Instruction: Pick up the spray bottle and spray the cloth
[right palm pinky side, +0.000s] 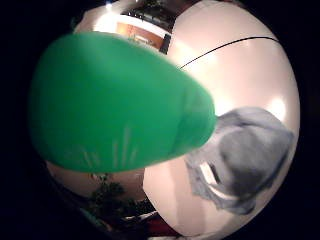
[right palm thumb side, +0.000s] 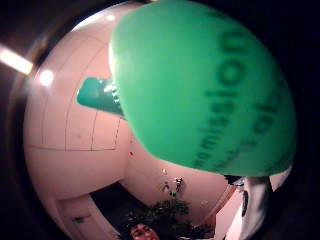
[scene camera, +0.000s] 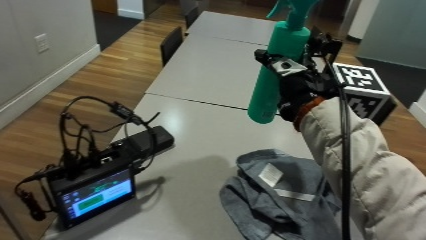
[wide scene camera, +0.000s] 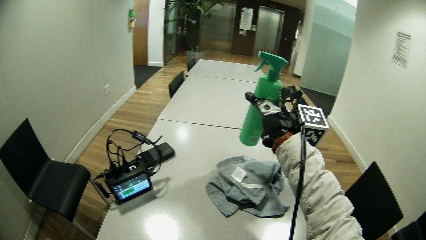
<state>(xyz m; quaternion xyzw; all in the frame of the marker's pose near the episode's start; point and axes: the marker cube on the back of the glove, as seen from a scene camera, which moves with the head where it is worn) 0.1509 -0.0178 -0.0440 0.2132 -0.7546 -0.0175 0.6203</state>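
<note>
A green spray bottle is held up in the air above the table, tilted, its trigger head at the top. My gloved right hand grips its body from the right side. The bottle fills both palm views. A crumpled grey cloth with a white label lies on the table below and in front of the bottle; it also shows in the little finger side view.
A small monitor with cables and a black box sit at the table's left edge. Chairs stand along the sides. The long table runs on behind the bottle.
</note>
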